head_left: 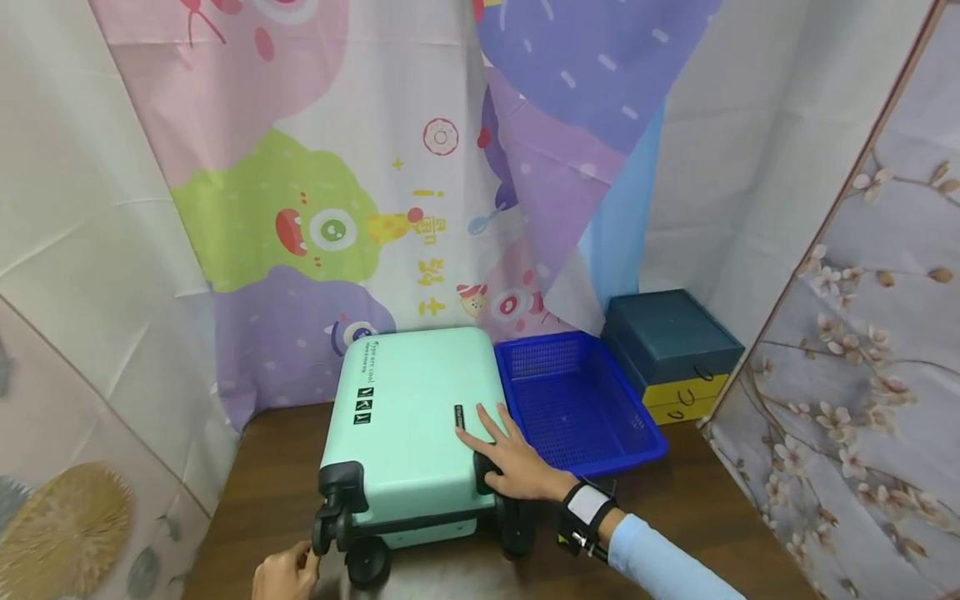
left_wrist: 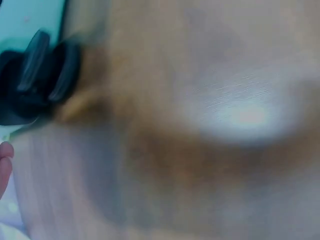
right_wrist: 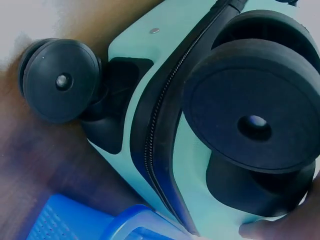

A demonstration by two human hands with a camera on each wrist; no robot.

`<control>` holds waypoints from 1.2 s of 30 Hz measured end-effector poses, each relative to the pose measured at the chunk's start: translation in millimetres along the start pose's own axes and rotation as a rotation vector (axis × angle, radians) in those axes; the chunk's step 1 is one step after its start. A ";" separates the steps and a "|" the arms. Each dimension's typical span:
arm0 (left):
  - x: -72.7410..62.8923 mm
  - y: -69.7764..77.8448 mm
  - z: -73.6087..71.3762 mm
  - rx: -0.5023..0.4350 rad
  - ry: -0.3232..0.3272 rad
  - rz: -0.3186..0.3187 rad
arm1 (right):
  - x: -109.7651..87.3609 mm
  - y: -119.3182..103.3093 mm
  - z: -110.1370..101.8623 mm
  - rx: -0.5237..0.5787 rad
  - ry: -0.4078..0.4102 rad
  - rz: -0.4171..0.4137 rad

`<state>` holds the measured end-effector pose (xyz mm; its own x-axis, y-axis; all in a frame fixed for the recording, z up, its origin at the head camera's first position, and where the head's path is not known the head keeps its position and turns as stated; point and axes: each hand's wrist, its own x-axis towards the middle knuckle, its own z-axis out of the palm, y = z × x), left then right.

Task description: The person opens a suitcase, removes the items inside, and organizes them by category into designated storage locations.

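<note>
A mint-green hard-shell suitcase (head_left: 420,450) lies flat on the brown table, its wheeled end toward me. My right hand (head_left: 517,462) rests on its near right corner with spread fingers, the thumb beside a black wheel mount. Up close in the right wrist view are a large black wheel (right_wrist: 250,105) and the dark zipper (right_wrist: 155,115) along the side. Beside the near left wheel (head_left: 327,527) is my left hand (head_left: 283,575), its fingers loosely bent and holding nothing. The left wrist view catches only fingertips (left_wrist: 5,156) below that wheel, much of it blurred.
A blue perforated basket (head_left: 600,462) stands just right of the suitcase. Behind it to the right are stacked boxes, a dark teal one (head_left: 675,333) over yellow drawers (head_left: 686,396). A cartoon-print curtain (head_left: 300,208) hangs behind the table (head_left: 247,467).
</note>
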<state>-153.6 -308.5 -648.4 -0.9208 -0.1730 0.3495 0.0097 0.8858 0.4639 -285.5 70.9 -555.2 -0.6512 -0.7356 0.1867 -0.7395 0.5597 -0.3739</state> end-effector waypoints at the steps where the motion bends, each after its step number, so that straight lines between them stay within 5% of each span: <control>1: 5.4 -1.5 -2.1 0.002 -0.033 -0.020 | -0.1 0.3 0.3 -0.004 0.005 0.000; 10: 40.8 -5.8 -5.4 0.026 -0.031 0.019 | -4.0 -1.5 -0.7 -0.036 0.024 -0.022; 18: 48.1 11.4 -12.1 0.033 -0.194 -0.033 | -13.8 5.4 -0.7 0.011 0.068 0.004; 22: 53.5 16.9 -23.7 0.051 -0.275 -0.128 | -12.7 4.9 1.1 0.076 0.062 0.028; 24: 54.7 23.2 -33.8 0.060 -0.246 -0.171 | -9.6 2.0 0.3 0.095 0.060 0.045; 26: 56.3 34.9 -44.2 0.037 -0.117 -0.169 | -6.0 -2.4 -3.7 0.112 0.054 0.065; 30: 58.5 71.5 -54.5 -0.050 0.215 0.032 | 1.7 -14.7 -18.7 0.123 0.083 0.089; 32: 55.9 91.0 -51.7 -0.041 0.271 0.196 | 5.7 -22.5 -28.1 0.106 0.117 0.095; 36: 39.5 116.5 -28.4 0.096 0.258 0.516 | 16.0 -43.8 -48.1 0.049 0.194 0.106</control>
<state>-177.7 -224.3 -557.4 -0.6811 0.2030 0.7035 0.3855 0.9163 0.1088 -271.7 53.0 -492.1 -0.7488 -0.5837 0.3139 -0.6593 0.6073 -0.4434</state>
